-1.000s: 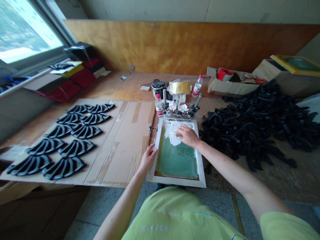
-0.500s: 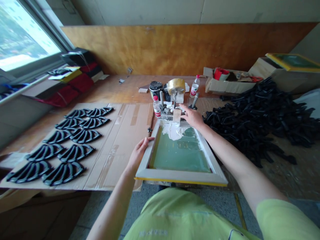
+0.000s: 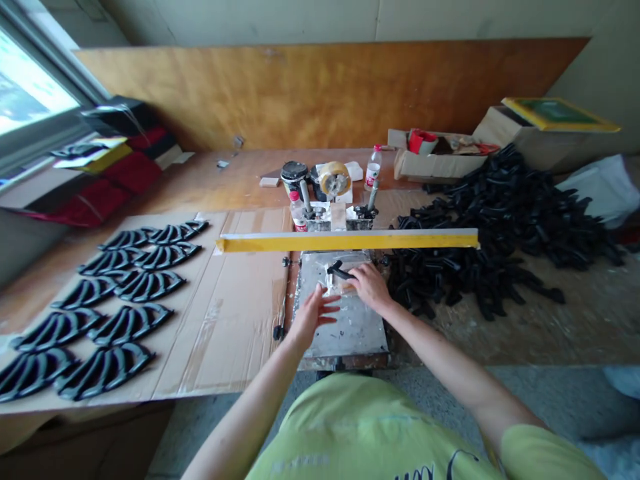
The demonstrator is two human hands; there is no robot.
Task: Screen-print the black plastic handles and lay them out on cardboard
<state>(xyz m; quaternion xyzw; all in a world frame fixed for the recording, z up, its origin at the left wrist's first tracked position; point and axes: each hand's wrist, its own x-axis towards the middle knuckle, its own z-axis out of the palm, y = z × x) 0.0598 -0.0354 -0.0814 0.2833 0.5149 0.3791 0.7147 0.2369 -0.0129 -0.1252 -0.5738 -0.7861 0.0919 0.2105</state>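
Note:
The screen frame is tilted up, so its yellow front edge shows as a long bar across the middle. Below it lies a grey metal plate with a small fixture at its upper part. My right hand holds one end of a black curved piece over that fixture, its fingers closed on it. Just left of the piece, my left hand has its fingers spread and holds nothing.
Rows of black fan-shaped pieces lie on cardboard at the left. A heap of black pieces fills the right. Behind the frame stand a tape roll, a black jar and a bottle.
The frame has swung up off the plate. My left hand has left its side and come over the plate; my right hand has come down and now holds a black piece.

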